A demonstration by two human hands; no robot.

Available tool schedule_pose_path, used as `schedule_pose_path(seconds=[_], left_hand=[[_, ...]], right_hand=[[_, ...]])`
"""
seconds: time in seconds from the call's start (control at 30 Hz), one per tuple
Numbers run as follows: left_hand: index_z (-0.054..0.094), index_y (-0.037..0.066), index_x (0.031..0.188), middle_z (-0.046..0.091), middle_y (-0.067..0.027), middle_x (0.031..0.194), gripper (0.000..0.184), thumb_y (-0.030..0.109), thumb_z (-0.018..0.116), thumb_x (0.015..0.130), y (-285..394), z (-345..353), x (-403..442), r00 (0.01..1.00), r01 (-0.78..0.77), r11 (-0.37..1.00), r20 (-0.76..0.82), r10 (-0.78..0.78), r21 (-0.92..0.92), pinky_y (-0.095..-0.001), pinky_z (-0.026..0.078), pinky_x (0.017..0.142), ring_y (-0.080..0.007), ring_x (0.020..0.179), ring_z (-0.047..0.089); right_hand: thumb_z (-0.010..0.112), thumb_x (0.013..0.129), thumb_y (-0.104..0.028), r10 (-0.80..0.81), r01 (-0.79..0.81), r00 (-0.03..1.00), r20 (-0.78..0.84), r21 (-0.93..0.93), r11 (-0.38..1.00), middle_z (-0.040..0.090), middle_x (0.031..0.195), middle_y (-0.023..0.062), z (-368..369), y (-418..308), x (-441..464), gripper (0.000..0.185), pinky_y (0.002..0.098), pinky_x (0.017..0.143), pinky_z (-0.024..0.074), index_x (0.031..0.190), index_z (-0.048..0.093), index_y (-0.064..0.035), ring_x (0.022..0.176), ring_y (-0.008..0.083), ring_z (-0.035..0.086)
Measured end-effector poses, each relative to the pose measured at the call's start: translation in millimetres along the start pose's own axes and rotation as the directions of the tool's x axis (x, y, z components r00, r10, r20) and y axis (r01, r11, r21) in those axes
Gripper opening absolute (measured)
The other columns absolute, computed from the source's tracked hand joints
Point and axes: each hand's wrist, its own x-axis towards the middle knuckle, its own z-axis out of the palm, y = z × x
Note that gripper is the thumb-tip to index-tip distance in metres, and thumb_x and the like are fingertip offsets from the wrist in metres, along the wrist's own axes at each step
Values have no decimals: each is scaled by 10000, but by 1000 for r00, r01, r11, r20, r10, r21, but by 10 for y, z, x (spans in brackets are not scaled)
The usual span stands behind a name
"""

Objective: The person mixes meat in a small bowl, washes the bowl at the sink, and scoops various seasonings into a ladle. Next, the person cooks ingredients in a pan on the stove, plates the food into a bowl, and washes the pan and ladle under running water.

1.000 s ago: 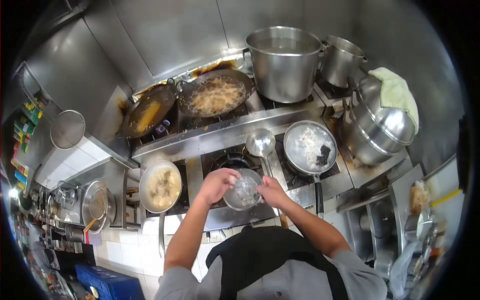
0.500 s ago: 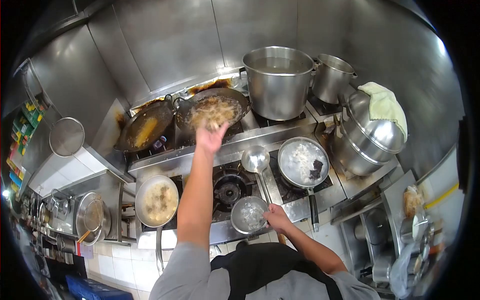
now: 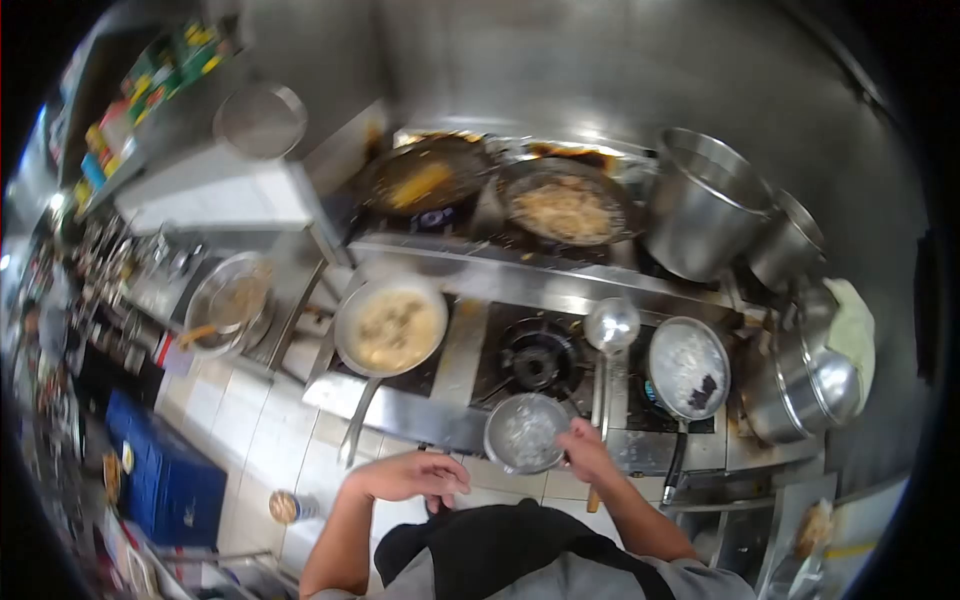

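My right hand [image 3: 586,452] is closed on the rim of a metal bowl [image 3: 526,433], which has white powdery residue inside. My left hand [image 3: 415,477] hovers in front of the stove near my apron, fingers loosely bent and apart, with nothing visible in it. Beside the bowl lies a long-handled ladle [image 3: 612,325]. Behind, on the raised back burners, a wok [image 3: 568,208] holds pale brown pieces frying in oil. To its left, another dark wok [image 3: 425,180] contains yellowish oil.
A frying pan [image 3: 390,325] with creamy contents sits left of a bare burner [image 3: 540,357]. On the right are a pan [image 3: 689,365] with white and dark food, tall stockpots [image 3: 700,215] and a lidded steamer [image 3: 800,385]. A blue crate [image 3: 165,480] stands on the floor.
My left hand has drawn back from over the frying wok to near my body. The view has turned left. The bowl stays in my right hand.
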Motion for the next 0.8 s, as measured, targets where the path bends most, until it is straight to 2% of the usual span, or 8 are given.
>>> schedule_pose_path(seconds=[0.1,0.13,0.27,0.43,0.5,0.63,0.73,0.8], left_hand=[[567,-29,1192,649,-118,1112,255,98,564,971,-115,-231,-804,950,-288,957,-132,284,-16,-314,556,739,-183,925,656],[571,-29,1178,649,-118,1105,243,100,563,972,-112,-301,-1063,923,-349,937,-180,341,-17,-316,555,737,-184,918,655],[585,-18,1132,650,-109,1077,207,116,561,977,-298,-605,-1928,794,-532,846,-363,487,-30,-320,553,733,-178,895,651],[593,-2,1102,652,-82,1036,185,132,565,978,-717,-856,-3036,704,-461,887,-595,387,31,-310,550,726,-159,877,642],[603,17,1074,642,-46,996,210,204,585,980,-875,-945,-3482,650,-384,923,-699,297,35,-280,538,699,-121,846,617],[623,15,1048,644,-44,941,184,177,606,961,-1001,-1165,-4184,462,-307,952,-871,166,19,-276,538,683,-125,828,630],[631,22,1026,642,-37,913,157,160,607,955,-1325,-1574,-4449,414,-387,922,-896,164,-10,-274,531,679,-122,814,632],[633,27,1016,641,-34,903,145,156,605,955,-1479,-1946,-4626,408,-398,917,-896,176,-1,-274,529,677,-119,813,632]], right_hand=[[580,811,-58,-106,108,994,32,-61,992,541,772,-4,360,-226,36,99,264,432,394,844,522,-131,646,124,549],[564,810,-33,-86,84,993,79,36,996,565,780,-11,588,-351,63,118,266,428,391,865,551,-137,637,110,546],[550,831,-2,-198,197,949,247,29,980,610,749,19,1766,-850,103,100,258,394,386,856,539,-99,533,101,539],[572,835,31,-174,187,869,463,17,982,594,731,11,3566,-1111,300,173,251,417,416,802,480,-112,559,104,567],[584,846,7,-156,222,820,550,-54,974,561,686,-3,4275,-1169,458,194,247,387,397,794,453,-126,496,91,533],[591,856,-20,-173,283,715,677,-53,958,528,648,-16,5401,-1331,779,214,234,351,362,787,427,-139,440,79,490],[596,868,-43,-210,336,679,703,-44,941,506,620,-29,6065,-1580,940,238,212,334,334,767,406,-145,423,60,468],[599,869,-47,-332,535,606,722,-61,843,486,601,-43,6412,-1786,1187,253,204,329,320,752,400,-148,422,44,458]])
